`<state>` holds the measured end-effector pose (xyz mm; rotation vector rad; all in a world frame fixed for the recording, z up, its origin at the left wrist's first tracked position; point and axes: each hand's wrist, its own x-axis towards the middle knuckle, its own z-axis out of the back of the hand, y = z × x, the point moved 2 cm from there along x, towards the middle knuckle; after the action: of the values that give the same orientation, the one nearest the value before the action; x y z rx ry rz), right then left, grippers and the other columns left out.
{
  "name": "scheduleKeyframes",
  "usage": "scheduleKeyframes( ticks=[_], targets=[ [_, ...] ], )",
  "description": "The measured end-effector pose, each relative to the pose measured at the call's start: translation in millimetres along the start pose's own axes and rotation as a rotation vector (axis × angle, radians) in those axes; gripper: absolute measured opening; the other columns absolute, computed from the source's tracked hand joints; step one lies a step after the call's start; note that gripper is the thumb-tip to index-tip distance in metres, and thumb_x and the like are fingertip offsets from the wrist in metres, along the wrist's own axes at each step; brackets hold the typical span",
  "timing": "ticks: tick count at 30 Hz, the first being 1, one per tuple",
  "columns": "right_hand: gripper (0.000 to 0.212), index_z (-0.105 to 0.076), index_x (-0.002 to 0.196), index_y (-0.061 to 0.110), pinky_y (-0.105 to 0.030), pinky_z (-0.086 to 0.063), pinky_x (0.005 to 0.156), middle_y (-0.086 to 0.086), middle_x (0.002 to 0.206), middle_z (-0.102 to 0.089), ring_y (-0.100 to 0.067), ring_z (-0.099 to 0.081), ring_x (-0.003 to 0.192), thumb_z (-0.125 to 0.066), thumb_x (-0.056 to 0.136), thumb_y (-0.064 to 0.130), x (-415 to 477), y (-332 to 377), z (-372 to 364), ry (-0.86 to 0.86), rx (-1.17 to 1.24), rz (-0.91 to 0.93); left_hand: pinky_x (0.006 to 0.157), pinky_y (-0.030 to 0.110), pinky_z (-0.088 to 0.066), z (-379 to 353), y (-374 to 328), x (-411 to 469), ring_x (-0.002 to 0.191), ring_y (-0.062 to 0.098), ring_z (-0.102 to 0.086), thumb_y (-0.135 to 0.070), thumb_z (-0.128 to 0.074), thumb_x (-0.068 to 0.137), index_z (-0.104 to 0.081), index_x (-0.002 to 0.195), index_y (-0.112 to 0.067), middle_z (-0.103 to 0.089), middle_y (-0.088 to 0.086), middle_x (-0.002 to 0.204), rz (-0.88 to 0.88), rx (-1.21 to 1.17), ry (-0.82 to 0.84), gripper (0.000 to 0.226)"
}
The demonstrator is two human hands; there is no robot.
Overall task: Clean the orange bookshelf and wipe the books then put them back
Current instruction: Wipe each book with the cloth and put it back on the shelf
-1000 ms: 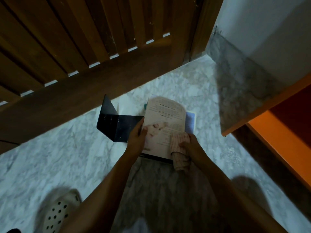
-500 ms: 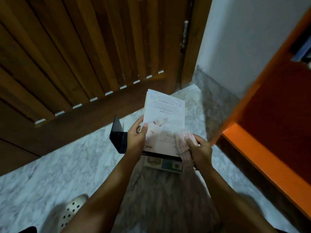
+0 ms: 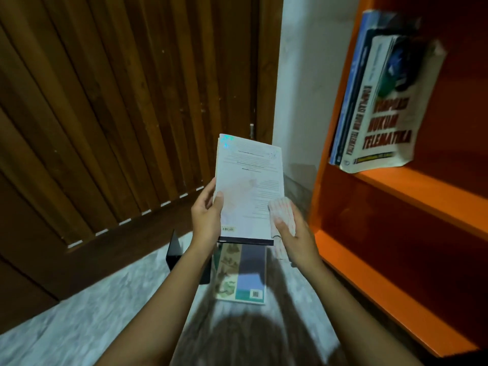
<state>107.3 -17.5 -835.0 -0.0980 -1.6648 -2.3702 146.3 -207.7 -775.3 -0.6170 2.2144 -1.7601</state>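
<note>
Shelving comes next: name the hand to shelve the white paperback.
Probably left: left hand grips the white paperback book barehanded; right hand, though nearer the orange wooden bookshelf, pinches the striped cloth.

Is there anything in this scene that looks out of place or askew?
A teal-and-blue paperback and a black metal bookend sit on the grey marble floor instead of on the orange bookshelf. On its shelf, the white paperback with red title letters stands slanted, cover turned outward.
</note>
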Motion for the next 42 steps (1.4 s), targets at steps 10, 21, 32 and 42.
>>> scheduleKeyframes(
  ticks=[10,21,32,42],
  targets=[
    [0.043,-0.039,0.138,0.032,-0.026,-0.036,0.066,-0.006,0.121,-0.038,-0.018,-0.049,0.092,-0.038,0.097,0.044,41,162,58,-0.377,-0.412,0.281,0.079,0.037,-0.058,-48,-48,-33,0.113,0.024,-0.061,-0.011,-0.050,0.094,-0.051,0.121,-0.034,-0.057,0.002,0.132,-0.140,-0.088,0.110,0.036],
    [0.034,-0.041,0.132,0.035,-0.028,-0.040,0.060,-0.006,0.128,-0.037,-0.014,-0.051,0.078,-0.032,0.099,0.040,68,195,85,-0.616,-0.383,0.040,0.076,0.036,-0.057,-60,-91,-46,0.111,0.029,-0.062,-0.007,-0.051,0.093,-0.054,0.119,-0.031,-0.063,0.004,0.125,-0.230,-0.226,0.143,0.035],
    [0.040,-0.037,0.138,0.039,-0.029,-0.039,0.063,-0.006,0.127,-0.036,-0.018,-0.047,0.083,-0.038,0.098,0.039,52,192,47,-0.479,-0.445,0.049,0.094,0.058,-0.046,-44,-92,-35,0.114,0.029,-0.060,-0.010,-0.055,0.093,-0.060,0.114,-0.038,-0.063,0.001,0.126,-0.157,-0.314,-0.018,0.036],
    [0.042,-0.035,0.139,0.041,-0.030,-0.048,0.065,-0.007,0.132,-0.035,-0.023,-0.054,0.092,-0.038,0.097,0.040,22,152,26,-0.314,-0.547,0.081,0.095,0.053,-0.048,-35,-99,-19,0.110,0.022,-0.063,-0.007,-0.050,0.095,-0.056,0.124,-0.029,-0.062,0.000,0.127,-0.085,-0.488,-0.128,0.037]
  ],
)
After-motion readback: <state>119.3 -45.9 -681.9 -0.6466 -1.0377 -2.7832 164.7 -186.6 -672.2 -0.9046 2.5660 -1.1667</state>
